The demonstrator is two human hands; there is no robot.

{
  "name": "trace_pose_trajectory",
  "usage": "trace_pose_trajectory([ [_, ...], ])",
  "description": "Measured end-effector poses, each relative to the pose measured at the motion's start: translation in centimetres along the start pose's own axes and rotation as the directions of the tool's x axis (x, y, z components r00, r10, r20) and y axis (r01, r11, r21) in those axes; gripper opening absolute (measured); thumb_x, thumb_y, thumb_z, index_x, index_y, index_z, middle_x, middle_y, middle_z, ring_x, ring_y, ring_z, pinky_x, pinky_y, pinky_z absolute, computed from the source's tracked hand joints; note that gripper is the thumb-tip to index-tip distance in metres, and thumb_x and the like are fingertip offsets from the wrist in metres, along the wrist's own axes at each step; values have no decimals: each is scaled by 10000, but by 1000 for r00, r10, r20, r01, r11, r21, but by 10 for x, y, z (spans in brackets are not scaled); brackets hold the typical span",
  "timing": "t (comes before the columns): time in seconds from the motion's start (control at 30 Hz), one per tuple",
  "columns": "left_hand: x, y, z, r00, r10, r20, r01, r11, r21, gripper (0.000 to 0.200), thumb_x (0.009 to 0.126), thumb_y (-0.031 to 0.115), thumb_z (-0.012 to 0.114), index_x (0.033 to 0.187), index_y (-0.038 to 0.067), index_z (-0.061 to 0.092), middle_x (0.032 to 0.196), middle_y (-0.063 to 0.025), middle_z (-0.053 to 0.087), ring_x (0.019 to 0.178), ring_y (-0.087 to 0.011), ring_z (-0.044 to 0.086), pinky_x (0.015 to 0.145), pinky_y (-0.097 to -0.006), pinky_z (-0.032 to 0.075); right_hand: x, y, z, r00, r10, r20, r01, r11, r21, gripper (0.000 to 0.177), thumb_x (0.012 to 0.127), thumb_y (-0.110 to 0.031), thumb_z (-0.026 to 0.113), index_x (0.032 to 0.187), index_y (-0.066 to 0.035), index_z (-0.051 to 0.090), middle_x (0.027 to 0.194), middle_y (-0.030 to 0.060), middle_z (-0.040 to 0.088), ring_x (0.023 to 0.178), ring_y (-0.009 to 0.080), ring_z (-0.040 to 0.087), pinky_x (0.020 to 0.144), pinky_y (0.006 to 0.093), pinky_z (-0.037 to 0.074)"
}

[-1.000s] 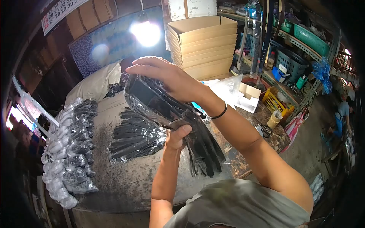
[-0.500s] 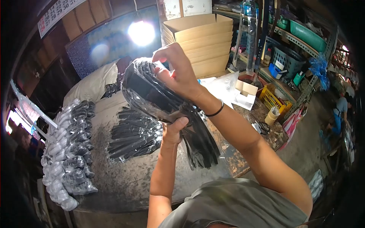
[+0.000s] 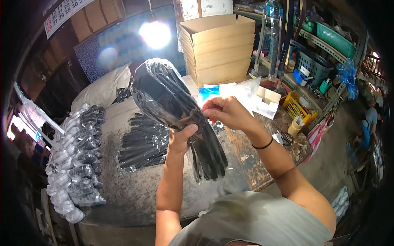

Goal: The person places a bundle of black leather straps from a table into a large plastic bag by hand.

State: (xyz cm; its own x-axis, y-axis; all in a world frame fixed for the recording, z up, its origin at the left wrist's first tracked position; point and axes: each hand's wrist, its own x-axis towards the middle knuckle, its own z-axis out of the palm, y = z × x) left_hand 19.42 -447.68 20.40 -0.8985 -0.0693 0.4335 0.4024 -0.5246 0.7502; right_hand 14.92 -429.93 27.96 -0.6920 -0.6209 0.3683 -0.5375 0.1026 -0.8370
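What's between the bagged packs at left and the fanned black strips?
Bare, stained tabletop, seen in the head view; nothing lies between the bagged packs and the black strips.

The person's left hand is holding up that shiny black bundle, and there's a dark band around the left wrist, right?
Not quite: the dark band is around the right wrist, as the head view shows. The left hand is indeed holding up the shiny black bundle.

Black bundle (image 3: pixel 164 96), tan cartons (image 3: pixel 223 51), yellow basket (image 3: pixel 294 108), mottled grey tabletop (image 3: pixel 135 194).
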Motion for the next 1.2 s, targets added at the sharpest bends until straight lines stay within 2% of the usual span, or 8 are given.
trace_pose_trajectory([
  [0.3, -11, 9, 2, 999, -49, -15, 50, 996, 77, 398, 664, 64, 712, 1041, 16, 592, 987, -48, 619, 882, -156, 592, 808, -299, 481, 1, 3, 4, 993, 87, 86, -97, 988, 120, 110, 844, -72, 607, 891, 27, 598, 735, 45, 613, 659, 91, 587, 601, 231, 482],
  [0.37, -11, 8, 0, 999, -10, -34, 16, 984, 177, 374, 670, 47, 713, 1024, 30, 595, 967, -29, 612, 870, -141, 581, 799, -290, 473, -3, -8, 7, 972, -236, -11, 208, 878, -432, 141, 826, -92, 611, 907, 23, 620, 718, 92, 647, 649, 102, 613, 611, 255, 493],
  [0.57, -13, 11, 0, 997, 63, -33, -52, 963, 264, 391, 665, 51, 727, 1030, 35, 588, 969, -17, 604, 877, -130, 563, 803, -279, 457, -9, -25, 12, 981, -193, -18, 148, 805, -574, 191, 814, -128, 611, 955, -6, 652, 718, 121, 663, 649, 137, 653, 607, 270, 499],
  [0.8, -14, 1, -25, 999, -41, -8, 42, 988, 149, 406, 667, 48, 715, 1049, 27, 579, 984, -29, 604, 890, -146, 571, 815, -292, 459, 8, 7, 11, 984, -172, 39, 176, 951, -253, 222, 837, -188, 634, 968, -10, 655, 701, 77, 660, 639, 77, 607, 613, 249, 489],
  [0.87, -14, -3, -27, 999, 29, 20, -33, 983, 180, 492, 702, 162, 696, 1129, -30, 545, 979, -126, 629, 864, -216, 623, 756, -328, 523, 10, 11, 13, 995, -56, 77, 61, 996, -66, 222, 840, -198, 600, 967, -25, 659, 766, 122, 672, 671, 212, 653, 635, 303, 502],
  [1.0, -15, -8, -34, 999, 22, 45, -28, 988, 149, 479, 703, 183, 690, 1110, -31, 553, 964, -138, 635, 854, -230, 630, 758, -338, 527, 9, 9, 12, 987, -150, 62, 156, 980, -122, 195, 829, -169, 598, 961, -35, 651, 765, 128, 663, 673, 245, 647, 638, 322, 499],
  [1.07, -16, -9, -41, 998, 40, 56, -48, 989, 143, 503, 676, 179, 719, 1104, -27, 554, 970, -143, 633, 853, -240, 631, 763, -351, 532, 4, -9, 8, 940, -307, 146, 340, 823, -455, 177, 813, -125, 641, 967, -39, 656, 740, 76, 665, 603, 128, 615, 581, 259, 485],
  [1.2, -18, -4, -43, 999, 3, 41, -6, 996, 90, 531, 648, 172, 743, 1104, -21, 550, 971, -143, 630, 861, -249, 633, 774, -367, 536, 4, -5, 12, 943, -296, 153, 333, 842, -424, 185, 809, -119, 627, 979, -49, 648, 754, 91, 666, 603, 174, 625, 573, 275, 486],
])
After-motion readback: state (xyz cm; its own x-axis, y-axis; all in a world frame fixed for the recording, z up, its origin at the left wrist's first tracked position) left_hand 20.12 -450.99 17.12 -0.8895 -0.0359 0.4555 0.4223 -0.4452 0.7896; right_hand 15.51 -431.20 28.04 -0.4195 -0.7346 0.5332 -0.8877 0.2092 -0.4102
